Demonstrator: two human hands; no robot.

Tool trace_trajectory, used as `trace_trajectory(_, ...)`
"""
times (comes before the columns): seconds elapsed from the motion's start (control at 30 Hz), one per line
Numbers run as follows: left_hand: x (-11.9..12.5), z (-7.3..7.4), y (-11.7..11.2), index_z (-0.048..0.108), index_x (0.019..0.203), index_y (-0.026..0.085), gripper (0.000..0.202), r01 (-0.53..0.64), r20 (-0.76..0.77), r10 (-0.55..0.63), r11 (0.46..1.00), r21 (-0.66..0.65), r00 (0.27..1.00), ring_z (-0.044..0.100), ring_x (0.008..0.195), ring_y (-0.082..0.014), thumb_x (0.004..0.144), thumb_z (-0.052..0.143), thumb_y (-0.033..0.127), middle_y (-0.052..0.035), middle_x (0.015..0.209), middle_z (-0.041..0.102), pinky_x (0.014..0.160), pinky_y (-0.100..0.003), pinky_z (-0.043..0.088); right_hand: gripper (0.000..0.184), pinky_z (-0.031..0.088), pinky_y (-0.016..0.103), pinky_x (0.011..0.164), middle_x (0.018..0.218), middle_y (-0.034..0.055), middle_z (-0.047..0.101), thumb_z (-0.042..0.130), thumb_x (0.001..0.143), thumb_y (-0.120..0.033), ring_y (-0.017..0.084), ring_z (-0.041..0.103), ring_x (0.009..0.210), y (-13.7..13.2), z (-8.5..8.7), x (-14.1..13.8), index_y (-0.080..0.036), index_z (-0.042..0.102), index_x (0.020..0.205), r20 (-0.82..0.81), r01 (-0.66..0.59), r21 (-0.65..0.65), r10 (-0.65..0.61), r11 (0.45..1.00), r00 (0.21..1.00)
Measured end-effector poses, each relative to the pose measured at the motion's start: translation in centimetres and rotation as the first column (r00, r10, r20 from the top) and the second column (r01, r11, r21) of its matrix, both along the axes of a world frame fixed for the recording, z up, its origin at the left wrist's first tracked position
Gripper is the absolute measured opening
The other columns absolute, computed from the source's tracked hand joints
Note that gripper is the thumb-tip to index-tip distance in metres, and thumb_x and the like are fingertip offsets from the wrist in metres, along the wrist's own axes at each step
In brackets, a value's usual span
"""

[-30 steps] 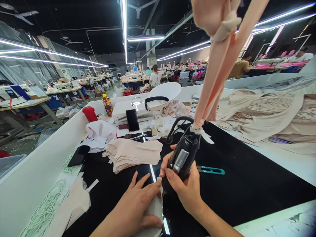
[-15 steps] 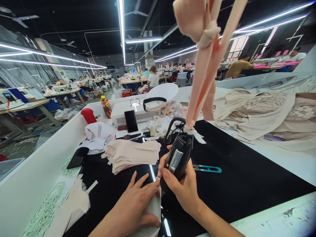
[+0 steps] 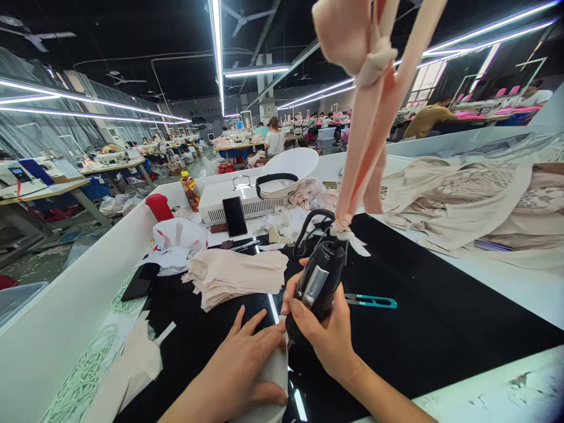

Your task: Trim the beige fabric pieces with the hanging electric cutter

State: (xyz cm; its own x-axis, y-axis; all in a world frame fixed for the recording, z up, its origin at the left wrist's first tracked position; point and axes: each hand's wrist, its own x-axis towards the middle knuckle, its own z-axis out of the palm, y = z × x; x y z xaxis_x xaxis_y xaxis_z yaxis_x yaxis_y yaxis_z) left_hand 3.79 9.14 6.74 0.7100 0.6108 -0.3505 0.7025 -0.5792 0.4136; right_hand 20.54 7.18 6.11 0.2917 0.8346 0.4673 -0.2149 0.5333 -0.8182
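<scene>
My right hand point(image 3: 328, 335) is wrapped round the black body of a corded electric fabric cutter point(image 3: 321, 276) with a silver plate on it. Its working end points down and is hidden behind my fingers. Knotted pink cloth strips point(image 3: 363, 123) run up from the cutter's top. My left hand point(image 3: 247, 358) lies flat, fingers spread, pressing a pale cloth piece point(image 3: 271, 376) onto the black board point(image 3: 418, 329). Its fingertips are close beside the cutter's lower end. A stack of pale pink cloth pieces point(image 3: 238, 273) sits just beyond my left hand.
Teal thread snips point(image 3: 372, 301) lie right of the cutter. Bundles of pale green cord point(image 3: 83, 370) and a cloth scrap point(image 3: 136, 358) are at left. Behind stand a phone point(image 3: 234, 215), a white metal box point(image 3: 215, 202) and a bottle point(image 3: 190, 191). Beige garments point(image 3: 462, 200) are heaped at right.
The view has shifted very slightly. Both hands, the cutter and the cloth keep practically the same positions.
</scene>
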Motion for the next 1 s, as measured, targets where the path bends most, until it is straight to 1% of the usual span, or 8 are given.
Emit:
trace_trajectory(0.1,-0.1,-0.1,0.0,0.063,0.137,0.032,0.068,0.004,0.016,-0.004,1.000,0.014,1.000,0.025,0.161,-0.0368,0.077,0.095,0.032,-0.0023,0.152,0.062,0.128,-0.073,0.001,0.029,0.057,0.027,0.058,0.083,-0.0027,0.066,0.074,0.091,-0.026,0.014,0.062,0.062,0.0,0.2,-0.1,-0.028,0.055,0.112,0.013,0.014,-0.015,-0.014,1.000,1.000)
trace_trajectory(0.2,-0.2,-0.4,0.2,0.061,0.141,0.034,0.072,0.005,0.048,-0.006,1.000,0.020,0.999,0.026,0.160,-0.0376,0.078,0.095,0.033,-0.0027,0.149,0.065,0.126,-0.075,0.002,0.029,0.056,0.027,0.056,0.082,-0.0023,0.066,0.075,0.091,-0.028,0.014,0.061,0.061,-0.1,0.4,-0.1,-0.028,0.055,0.112,0.012,0.014,-0.026,-0.014,1.000,1.000)
trace_trajectory(0.4,-0.5,-1.3,0.5,0.064,0.139,0.037,0.069,0.010,0.058,-0.011,1.000,0.024,0.998,0.024,0.161,-0.0383,0.077,0.095,0.035,-0.0009,0.160,0.055,0.126,-0.076,-0.001,0.037,0.062,0.028,0.064,0.085,-0.0035,0.068,0.077,0.091,-0.025,0.013,0.064,0.063,-1.0,0.2,-0.1,-0.030,0.054,0.119,-0.054,-0.065,-0.008,0.065,0.998,0.996)
trace_trajectory(0.5,-0.6,-1.4,0.5,0.064,0.138,0.037,0.070,0.018,0.047,-0.020,0.999,0.027,0.999,0.025,0.161,-0.0377,0.076,0.096,0.035,-0.0001,0.158,0.057,0.126,-0.075,-0.002,0.036,0.064,0.030,0.068,0.085,-0.0043,0.068,0.076,0.092,-0.022,0.012,0.064,0.064,-1.3,0.1,-0.3,-0.031,0.054,0.120,-0.061,-0.096,0.006,0.096,0.995,0.993)
trace_trajectory(0.67,-0.6,-1.4,0.5,0.061,0.143,0.038,0.071,0.025,0.074,-0.027,0.999,0.033,0.997,0.026,0.160,-0.0380,0.079,0.093,0.038,-0.0014,0.156,0.059,0.126,-0.075,-0.003,0.032,0.063,0.029,0.064,0.085,-0.0035,0.067,0.074,0.094,-0.024,0.013,0.062,0.063,-1.4,0.0,-0.6,-0.031,0.055,0.119,-0.055,-0.081,-0.018,0.080,0.997,0.995)
trace_trajectory(0.83,-0.8,-1.6,0.7,0.048,0.157,0.039,0.093,0.038,0.047,-0.040,0.998,0.044,0.998,0.024,0.161,-0.0390,0.077,0.096,0.038,-0.0050,0.162,0.053,0.124,-0.077,-0.001,0.036,0.065,0.033,0.073,0.085,-0.0043,0.067,0.075,0.093,-0.024,0.013,0.064,0.063,-1.9,0.0,-0.5,-0.032,0.055,0.121,-0.056,-0.089,0.007,0.089,0.996,0.994)
trace_trajectory(0.9,-0.9,-1.6,0.8,0.041,0.161,0.040,0.104,0.036,0.031,-0.038,0.998,0.051,0.999,0.023,0.161,-0.0390,0.075,0.098,0.036,-0.0060,0.163,0.050,0.124,-0.077,-0.001,0.038,0.065,0.033,0.073,0.085,-0.0038,0.068,0.076,0.093,-0.025,0.013,0.065,0.064,-2.1,0.1,-0.5,-0.032,0.055,0.123,-0.058,-0.103,0.030,0.104,0.994,0.993)
trace_trajectory(1.0,-0.8,-1.4,0.8,0.038,0.163,0.041,0.108,0.044,0.028,-0.045,0.998,0.052,0.999,0.024,0.160,-0.0407,0.074,0.099,0.036,-0.0065,0.165,0.048,0.122,-0.079,0.001,0.034,0.065,0.031,0.070,0.085,-0.0027,0.068,0.076,0.093,-0.025,0.013,0.065,0.065,-2.3,0.3,-0.7,-0.030,0.056,0.120,-0.073,-0.122,0.045,0.125,0.991,0.989)
